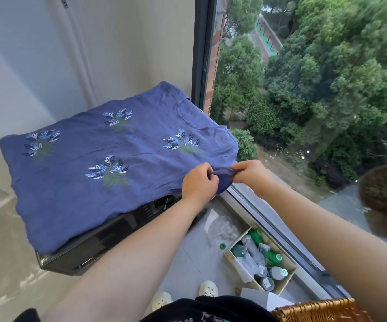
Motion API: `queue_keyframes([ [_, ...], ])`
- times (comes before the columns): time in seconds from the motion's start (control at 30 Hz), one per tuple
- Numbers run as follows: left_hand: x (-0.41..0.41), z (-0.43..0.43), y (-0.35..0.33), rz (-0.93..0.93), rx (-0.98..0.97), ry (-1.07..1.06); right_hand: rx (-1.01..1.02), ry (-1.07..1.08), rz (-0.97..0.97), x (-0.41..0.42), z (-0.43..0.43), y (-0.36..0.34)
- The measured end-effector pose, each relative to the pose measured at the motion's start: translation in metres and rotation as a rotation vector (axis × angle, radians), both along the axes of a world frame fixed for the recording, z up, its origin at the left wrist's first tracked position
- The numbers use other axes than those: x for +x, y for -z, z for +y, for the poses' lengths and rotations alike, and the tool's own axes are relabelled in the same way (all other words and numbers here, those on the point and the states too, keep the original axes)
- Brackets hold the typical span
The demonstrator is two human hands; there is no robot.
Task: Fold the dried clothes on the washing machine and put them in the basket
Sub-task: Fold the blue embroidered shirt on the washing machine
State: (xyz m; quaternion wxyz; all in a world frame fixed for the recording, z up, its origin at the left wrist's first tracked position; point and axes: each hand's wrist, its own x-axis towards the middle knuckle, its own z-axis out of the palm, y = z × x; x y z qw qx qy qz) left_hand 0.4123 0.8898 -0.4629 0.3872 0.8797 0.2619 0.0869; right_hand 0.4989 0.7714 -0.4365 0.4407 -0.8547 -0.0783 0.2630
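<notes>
A blue shirt (108, 159) printed with leaf sprigs lies spread flat over the top of the black washing machine (99, 242), its neckline toward the window. Both hands work at the shirt's near right corner, by the sleeve. My left hand (199, 182) pinches the cloth there with curled fingers. Right beside it, my right hand (249, 173) pinches the same bit of fabric from the window side. A corner of the wicker basket (315, 310) shows at the bottom right edge.
A large window (304, 112) runs along the right, with its sill just past the machine. On the floor below sits an open box of bottles (261, 259), a plastic bag (222, 228) and white slippers (207, 289). White walls close off the left and back.
</notes>
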Motion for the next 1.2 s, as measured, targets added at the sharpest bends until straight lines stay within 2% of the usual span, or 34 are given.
queue_keyframes([
  [0.07,0.002,0.008,-0.001,0.042,-0.090,-0.021,-0.280,-0.254,-0.279,0.000,0.000,0.005],
  [0.1,0.003,0.012,-0.002,0.058,-0.083,-0.013,-0.378,-0.308,-0.363,0.000,0.000,0.007],
  [0.27,-0.009,0.022,-0.003,0.134,0.113,0.136,-0.592,-0.336,-0.573,0.002,0.009,-0.006],
  [0.33,-0.020,0.021,0.002,0.149,0.274,0.202,-0.575,-0.373,-0.554,0.007,0.013,-0.011],
  [0.4,-0.027,0.016,0.011,0.206,0.410,0.238,-0.439,-0.374,-0.409,0.011,0.014,-0.016],
  [0.43,-0.029,0.013,0.014,0.276,0.406,0.225,-0.357,-0.352,-0.302,0.012,0.014,-0.019],
  [0.47,-0.030,0.010,0.017,0.370,0.298,0.176,-0.286,-0.317,-0.202,0.013,0.014,-0.021],
  [0.5,-0.030,0.008,0.022,0.443,0.065,0.089,-0.237,-0.277,-0.124,0.013,0.013,-0.023],
  [0.57,-0.029,0.005,0.025,0.486,-0.729,-0.163,-0.188,-0.215,-0.037,0.014,0.011,-0.024],
  [0.6,-0.030,0.003,0.025,0.454,-1.072,-0.261,-0.194,-0.204,-0.018,0.013,0.010,-0.024],
  [0.63,-0.028,0.002,0.027,0.378,-1.276,-0.344,-0.216,-0.203,-0.008,0.013,0.009,-0.023],
  [0.67,-0.025,0.002,0.030,0.294,-1.390,-0.408,-0.243,-0.207,-0.002,0.013,0.008,-0.022],
  [0.77,-0.019,-0.001,0.030,0.146,-1.434,-0.485,-0.322,-0.218,0.011,0.014,0.004,-0.016],
  [0.9,-0.018,-0.004,0.035,0.135,-1.382,-0.522,-0.535,-0.328,-0.092,0.016,-0.009,-0.006],
  [1.0,-0.019,-0.007,0.036,0.077,-1.477,-0.558,-0.623,-0.413,-0.184,0.017,-0.018,0.014],
  [1.07,-0.019,-0.011,0.032,0.034,-1.513,-0.587,-0.654,-0.506,-0.293,0.015,-0.025,0.029],
  [1.2,-0.014,-0.013,0.016,0.005,-1.508,-0.647,-0.678,-0.751,-0.630,0.011,-0.034,0.054],
])
